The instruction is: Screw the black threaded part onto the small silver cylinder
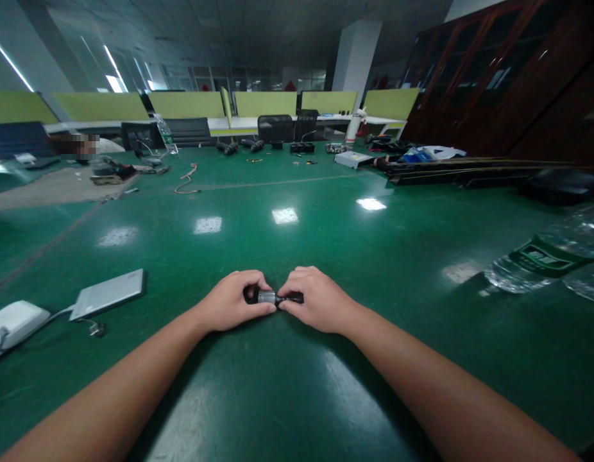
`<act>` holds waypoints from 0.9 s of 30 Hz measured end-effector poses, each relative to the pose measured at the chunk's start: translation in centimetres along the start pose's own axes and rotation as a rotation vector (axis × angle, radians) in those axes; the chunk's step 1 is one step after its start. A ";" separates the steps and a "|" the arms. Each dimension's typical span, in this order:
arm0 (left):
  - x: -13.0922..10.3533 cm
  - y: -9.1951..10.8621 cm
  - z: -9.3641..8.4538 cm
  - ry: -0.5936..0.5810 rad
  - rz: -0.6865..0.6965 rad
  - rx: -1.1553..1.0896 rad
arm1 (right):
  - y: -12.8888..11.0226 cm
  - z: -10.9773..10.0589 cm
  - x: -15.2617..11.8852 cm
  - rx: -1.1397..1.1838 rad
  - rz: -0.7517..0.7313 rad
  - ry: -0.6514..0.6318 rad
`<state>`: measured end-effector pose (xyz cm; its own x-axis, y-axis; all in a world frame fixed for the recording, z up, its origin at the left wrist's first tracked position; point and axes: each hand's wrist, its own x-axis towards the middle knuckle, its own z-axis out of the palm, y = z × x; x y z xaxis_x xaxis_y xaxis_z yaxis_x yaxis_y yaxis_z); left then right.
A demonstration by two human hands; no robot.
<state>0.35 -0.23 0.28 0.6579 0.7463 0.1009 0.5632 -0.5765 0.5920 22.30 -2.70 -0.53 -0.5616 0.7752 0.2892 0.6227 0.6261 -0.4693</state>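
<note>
In the middle of the green tabletop, my left hand (234, 300) curls its thumb and fingers around a small silver cylindrical part (267, 298) with a dark end. Facing it, my right hand (316, 300) is closed on a dark rod-like part (293, 298). The two parts meet end to end between my fingertips, in one line. Whether they are joined or only touching I cannot tell. My fingers cover much of both pieces, and their exact kind does not show.
At left lie a flat grey box (109, 295) and a white power strip (15, 327) with cables. Clear plastic bottles (532, 263) lie at right. Cordless drills (251, 145), tools and a white bottle (355, 125) line the far side. A person (107, 146) is at the far left.
</note>
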 end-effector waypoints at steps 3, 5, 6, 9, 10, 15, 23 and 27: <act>0.0 0.0 0.0 -0.001 0.002 -0.010 | 0.0 -0.1 0.0 0.002 0.000 -0.013; 0.0 0.1 0.0 -0.001 0.005 -0.011 | 0.1 -0.2 0.0 -0.003 -0.002 -0.016; 0.0 0.1 0.0 -0.002 0.006 -0.008 | 0.1 -0.2 0.0 -0.006 -0.004 -0.015; 0.1 0.1 0.0 -0.001 0.004 0.001 | 0.2 -0.3 0.0 -0.011 -0.007 -0.018; 0.1 0.1 0.0 -0.001 0.003 0.002 | 0.2 -0.3 0.0 -0.011 -0.006 -0.021; 0.1 0.1 0.0 0.001 0.003 0.004 | 0.3 -0.4 -0.1 -0.009 -0.006 -0.029; 0.1 0.0 -0.1 -0.012 0.000 -0.002 | 0.3 -0.5 -0.1 -0.005 0.002 -0.041; 0.1 0.0 0.0 -0.012 0.003 -0.007 | 0.5 -0.7 -0.2 -0.009 0.013 -0.046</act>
<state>0.38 -0.17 0.30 0.6655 0.7405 0.0935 0.5577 -0.5767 0.5970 23.09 -2.50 -0.23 -0.5780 0.7787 0.2441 0.6346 0.6170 -0.4654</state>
